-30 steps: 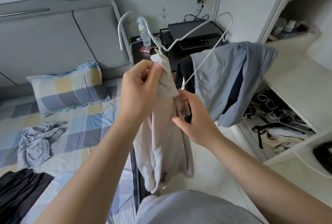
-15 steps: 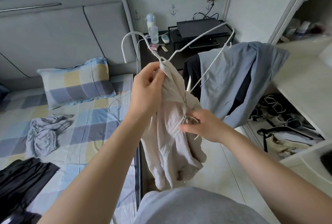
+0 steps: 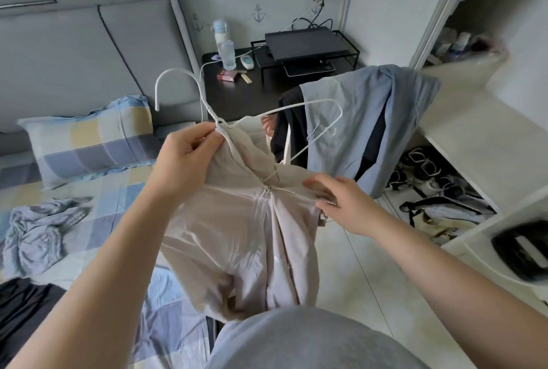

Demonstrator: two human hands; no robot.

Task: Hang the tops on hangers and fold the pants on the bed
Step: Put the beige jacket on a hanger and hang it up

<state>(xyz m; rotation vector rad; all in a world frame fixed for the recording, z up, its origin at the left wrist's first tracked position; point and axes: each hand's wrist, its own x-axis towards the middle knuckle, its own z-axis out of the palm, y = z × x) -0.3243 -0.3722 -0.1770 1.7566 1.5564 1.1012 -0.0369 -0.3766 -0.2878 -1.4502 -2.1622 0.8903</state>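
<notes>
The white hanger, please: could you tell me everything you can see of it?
The white hanger looks like thin coated wire, with a twisted neck and a hook curving up and left. The left hand pinches its neck, holding it tilted in the air. One shoulder sits inside the beige zip top; the other juts out bare to the right.

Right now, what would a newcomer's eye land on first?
Mid-frame, the beige zip-up top hangs half threaded onto a white wire hanger: the left hand pinches the hanger's neck, the right hand grips the top's shoulder. Behind it, a blue-grey garment is draped at right; crumpled clothes lie on the bed.
</notes>
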